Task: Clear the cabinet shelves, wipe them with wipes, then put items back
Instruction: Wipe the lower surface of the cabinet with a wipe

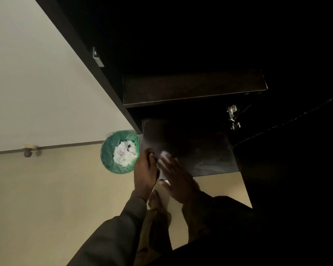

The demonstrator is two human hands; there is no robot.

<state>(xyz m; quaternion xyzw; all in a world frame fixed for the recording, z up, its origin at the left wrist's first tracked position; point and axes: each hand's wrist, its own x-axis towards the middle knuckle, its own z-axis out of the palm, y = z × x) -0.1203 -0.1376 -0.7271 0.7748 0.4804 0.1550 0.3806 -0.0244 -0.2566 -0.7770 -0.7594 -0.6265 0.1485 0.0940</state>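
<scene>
The dark cabinet stands open, with an upper shelf [190, 89] and a bottom shelf [202, 150], both bare as far as the dim light shows. At the bottom shelf's front left corner, my left hand [144, 171] is curled around a dark flat pack [159, 172] that I cannot identify. Beside it my right hand [178, 181] is motion-blurred, its fingers stretched out flat over a white wipe [164, 155] on the shelf.
A green-lined bin [109, 152] holding crumpled white wipes stands on the floor just left of the cabinet. The cabinet's open door [286, 179] hangs at the right below a metal hinge [232, 116]. My bare foot [155, 200] is under my hands. A door stop [28, 150] sits far left.
</scene>
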